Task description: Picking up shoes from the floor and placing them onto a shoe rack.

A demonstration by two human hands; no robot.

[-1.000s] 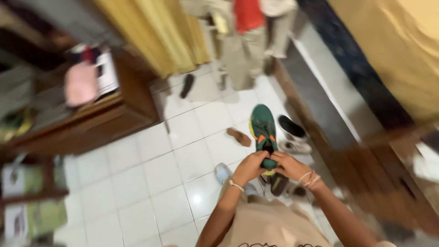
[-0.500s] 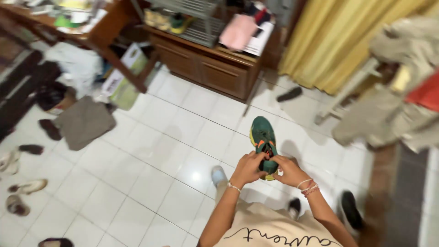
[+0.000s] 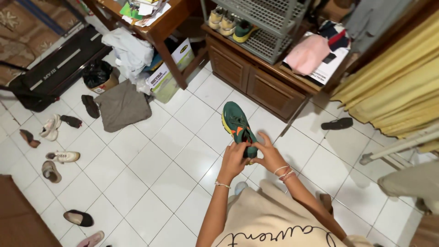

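Green sneaker (image 3: 236, 123) between both hands

The single head camera is looking steeply down from above, close over the grip, facing the tiled floor (image 3: 151, 160) stretching ahead beyond it.

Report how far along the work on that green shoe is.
Done: the green sneaker is off the floor, held up in front of the person. In hand: left hand and right hand both pinch its heel end. Left: other shoes, like the white sneaker, lie scattered on the tiled floor.
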